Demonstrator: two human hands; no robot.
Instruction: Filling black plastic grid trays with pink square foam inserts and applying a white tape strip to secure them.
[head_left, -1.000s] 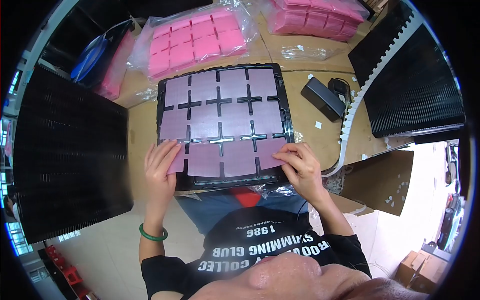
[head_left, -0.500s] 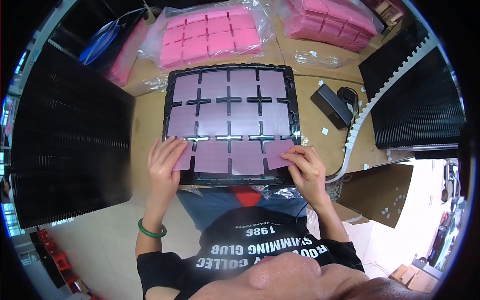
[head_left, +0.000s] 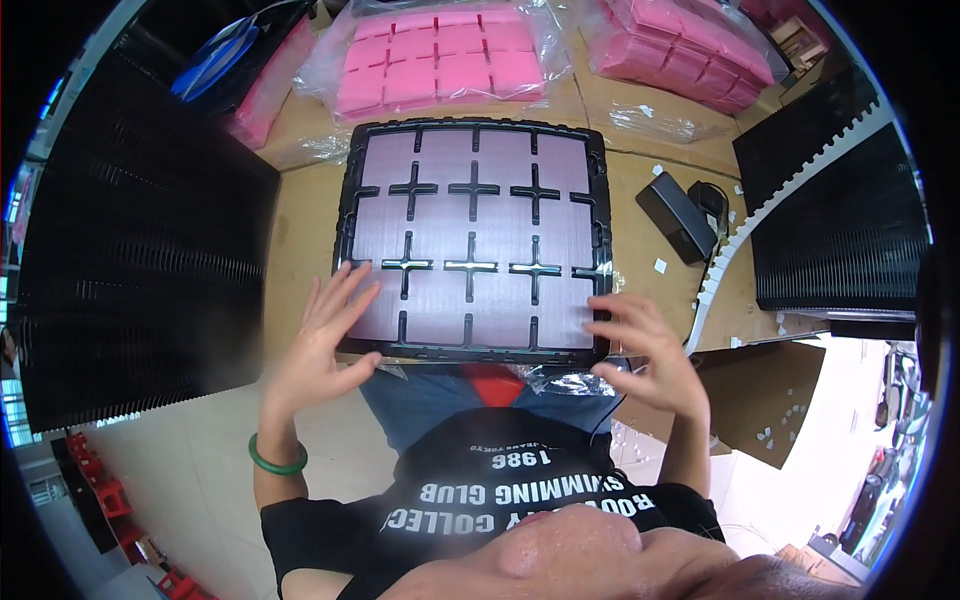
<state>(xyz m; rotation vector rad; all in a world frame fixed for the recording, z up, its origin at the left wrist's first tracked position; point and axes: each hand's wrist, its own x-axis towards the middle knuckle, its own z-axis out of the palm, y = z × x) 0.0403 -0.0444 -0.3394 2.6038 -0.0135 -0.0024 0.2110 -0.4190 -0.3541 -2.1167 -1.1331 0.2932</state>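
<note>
A black plastic tray (head_left: 470, 354) lies on the brown table in front of me. Its black cross-shaped dividers stick up through slots in a thin pink sheet (head_left: 440, 212), which lies flat over the whole inside of the tray. At the tray's near left corner my left hand (head_left: 325, 335) hovers with its fingers spread, holding nothing. My right hand (head_left: 645, 350) is at the near right corner, fingers apart and nothing in them.
Beyond the tray sit two stacks of pink slotted sheets in clear plastic, a middle stack (head_left: 440, 68) and a right stack (head_left: 680, 55). Tall piles of black trays flank me, a left pile (head_left: 140, 260) and a right pile (head_left: 840, 215). A black power adapter (head_left: 675, 215) lies right of the tray.
Both hands have let go of the sheet's near corners and moved outward, fingers spreading. The sheet's near edge, raised and bent before, now lies flat in the tray.
</note>
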